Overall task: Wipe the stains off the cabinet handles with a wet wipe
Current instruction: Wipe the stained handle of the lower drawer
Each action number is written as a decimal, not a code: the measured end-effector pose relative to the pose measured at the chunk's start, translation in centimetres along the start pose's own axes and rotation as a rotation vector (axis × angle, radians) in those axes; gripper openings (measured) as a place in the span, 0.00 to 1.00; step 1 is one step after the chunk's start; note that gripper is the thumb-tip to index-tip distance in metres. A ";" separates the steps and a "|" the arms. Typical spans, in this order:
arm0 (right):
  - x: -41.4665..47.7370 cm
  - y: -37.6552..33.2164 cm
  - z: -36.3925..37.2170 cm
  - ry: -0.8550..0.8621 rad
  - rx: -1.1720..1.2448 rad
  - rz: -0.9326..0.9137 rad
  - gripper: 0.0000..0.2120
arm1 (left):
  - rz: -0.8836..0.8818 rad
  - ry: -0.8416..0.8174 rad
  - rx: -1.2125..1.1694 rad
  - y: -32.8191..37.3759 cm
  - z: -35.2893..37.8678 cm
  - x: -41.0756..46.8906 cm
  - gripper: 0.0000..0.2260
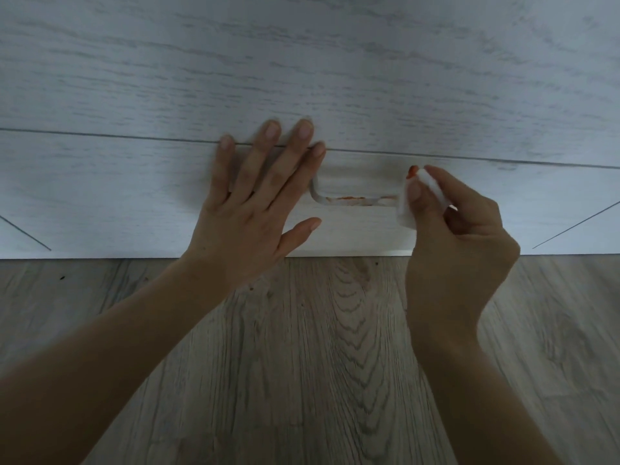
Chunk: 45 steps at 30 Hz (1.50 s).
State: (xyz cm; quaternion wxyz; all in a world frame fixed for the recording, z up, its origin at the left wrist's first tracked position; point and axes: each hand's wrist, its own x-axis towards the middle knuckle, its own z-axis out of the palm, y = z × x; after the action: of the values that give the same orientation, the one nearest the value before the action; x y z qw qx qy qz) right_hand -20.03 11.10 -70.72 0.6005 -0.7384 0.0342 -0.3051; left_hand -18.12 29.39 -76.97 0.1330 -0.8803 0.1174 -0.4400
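Note:
A white bar handle (352, 201) sits on the lower drawer front of a pale wood-grain cabinet (134, 196). Orange-red stains streak the middle of the bar. My right hand (459, 236) pinches a folded white wet wipe (407, 209) against the handle's right end; the wipe's top corner carries an orange smear. My left hand (255, 196) lies flat with straight fingers on the drawer front, covering the handle's left end, its fingertips reaching the seam above the drawer.
A dark seam (100, 135) runs between the lower drawer and the panel above it. Grey wood-grain floor (318, 364) spreads below the cabinet's bottom edge.

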 end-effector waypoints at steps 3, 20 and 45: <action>0.0 0.6 0.0 -0.048 -0.072 -0.018 0.11 | -0.004 0.009 0.007 0.0 0.1 -0.1 0.31; -1.3 0.6 1.4 -0.133 -0.276 -0.314 0.07 | 0.004 0.000 0.011 -0.3 -0.3 0.1 0.31; -1.3 1.3 0.8 -0.020 0.065 0.063 0.09 | 0.017 0.001 0.003 -0.6 -0.4 0.0 0.31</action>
State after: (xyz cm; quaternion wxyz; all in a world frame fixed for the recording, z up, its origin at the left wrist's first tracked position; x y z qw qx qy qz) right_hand -20.27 11.97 -72.47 0.6338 -0.7200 0.0416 -0.2795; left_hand -18.39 29.88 -76.55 0.1378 -0.8789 0.1241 -0.4396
